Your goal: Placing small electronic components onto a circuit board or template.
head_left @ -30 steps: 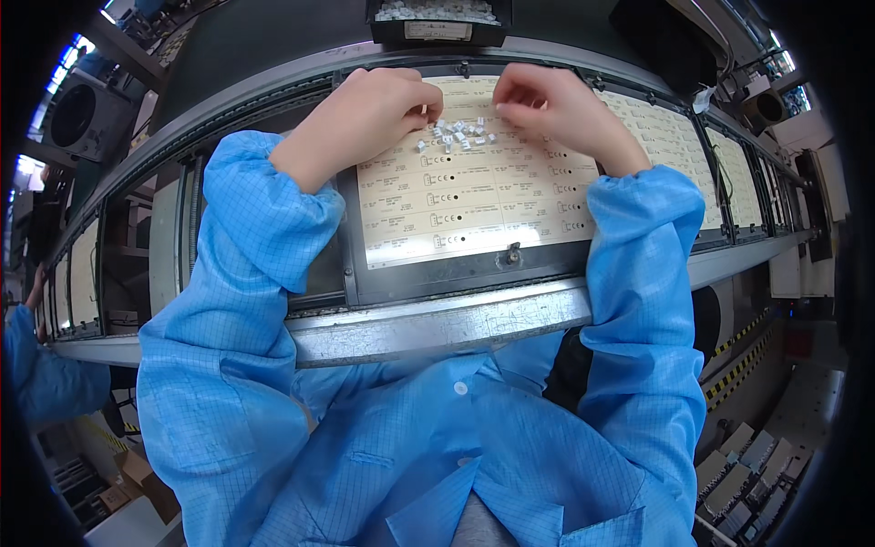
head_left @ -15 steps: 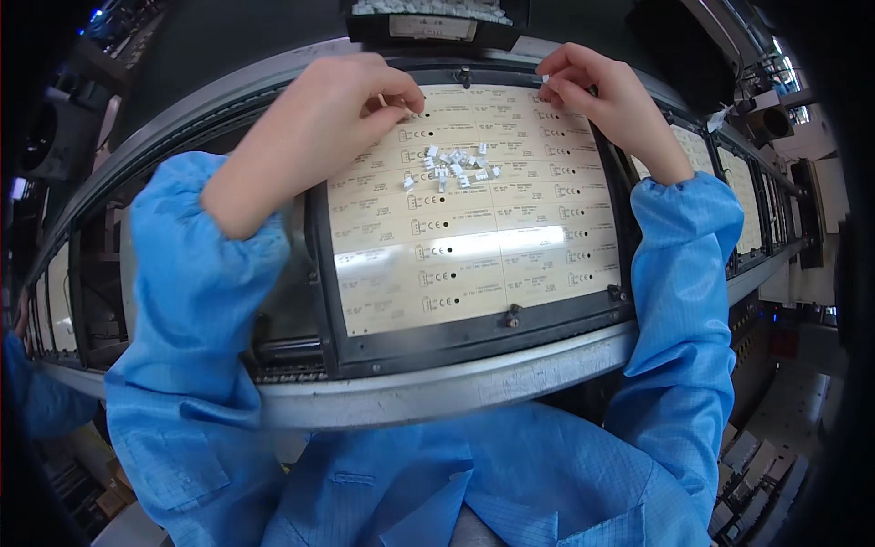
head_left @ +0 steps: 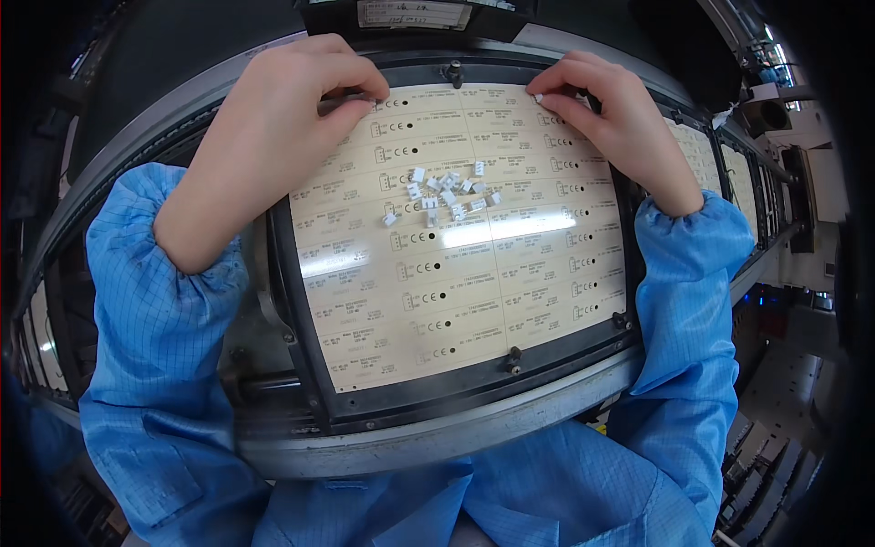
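Fingers of the right hand [head_left: 627, 114] are closed in a light pinch on a small white connector [head_left: 538, 98], which shows at their tips over the far right part of a cream printed panel [head_left: 478, 283]. Across from them, the thumb and forefinger of the left hand [head_left: 287, 109] are almost together at the panel's far left corner; whether a piece sits between them I can't tell from where I stand.

A second ago both hands were close about the loose pieces; now they have parted, each up at its own side of the panel's far end. I'd take that to mean the picking up is done for the moment, at least on the right, and attention is on the far printed row.

The loose white connectors [head_left: 447, 193] lie in a scattered heap between the two sets of fingers but nearer the person's body, well apart from both.

Straight between the hands, a dark knob [head_left: 456, 73] stands on the black frame [head_left: 437, 387] around the panel. Beyond the fingertips sits a dark bin [head_left: 497, 25]; back toward the body from them, past the frame, runs a metal rail [head_left: 456, 424].
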`<state>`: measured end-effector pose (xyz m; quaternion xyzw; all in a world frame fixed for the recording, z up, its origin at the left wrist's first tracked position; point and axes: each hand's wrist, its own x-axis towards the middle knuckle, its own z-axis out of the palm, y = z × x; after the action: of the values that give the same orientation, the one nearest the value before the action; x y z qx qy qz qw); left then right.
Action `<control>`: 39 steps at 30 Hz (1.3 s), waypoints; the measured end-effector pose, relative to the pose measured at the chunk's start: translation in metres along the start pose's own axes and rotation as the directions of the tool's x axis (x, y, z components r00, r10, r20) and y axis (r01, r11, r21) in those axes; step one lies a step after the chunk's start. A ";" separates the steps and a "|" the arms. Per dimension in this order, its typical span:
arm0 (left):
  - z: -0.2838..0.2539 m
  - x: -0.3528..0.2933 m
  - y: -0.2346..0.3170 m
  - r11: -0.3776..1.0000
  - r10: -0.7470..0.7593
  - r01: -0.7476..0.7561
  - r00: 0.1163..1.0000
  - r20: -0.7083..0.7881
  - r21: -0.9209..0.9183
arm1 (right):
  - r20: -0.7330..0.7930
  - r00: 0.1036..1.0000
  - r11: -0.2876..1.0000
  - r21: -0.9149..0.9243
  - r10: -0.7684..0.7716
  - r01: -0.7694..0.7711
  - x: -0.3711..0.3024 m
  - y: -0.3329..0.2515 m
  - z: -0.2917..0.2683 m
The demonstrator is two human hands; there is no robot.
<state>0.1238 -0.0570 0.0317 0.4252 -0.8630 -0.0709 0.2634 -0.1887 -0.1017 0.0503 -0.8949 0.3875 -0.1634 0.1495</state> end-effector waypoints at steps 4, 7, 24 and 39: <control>0.004 0.002 0.007 0.995 -0.070 0.066 0.996 -0.054 -0.076 | -0.056 0.994 0.984 -0.144 0.097 -0.104 0.002 -0.022 -0.003; 0.000 0.004 0.011 0.997 -0.070 0.069 0.996 -0.058 -0.019 | -0.033 0.993 0.994 0.008 -0.112 0.113 -0.004 -0.035 0.004; -0.003 0.002 0.013 0.996 -0.083 0.085 0.994 -0.076 0.026 | 0.002 0.992 0.891 0.441 -0.125 0.111 -0.016 -0.031 -0.002; -0.001 -0.002 0.011 0.996 -0.045 0.054 0.992 -0.121 0.076 | 0.139 0.990 0.757 0.646 0.011 -0.099 -0.012 -0.016 -0.003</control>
<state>0.1175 -0.0484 0.0356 0.4600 -0.8371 -0.0180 0.2955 -0.1871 -0.0827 0.0574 -0.7839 0.3224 -0.2264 0.4800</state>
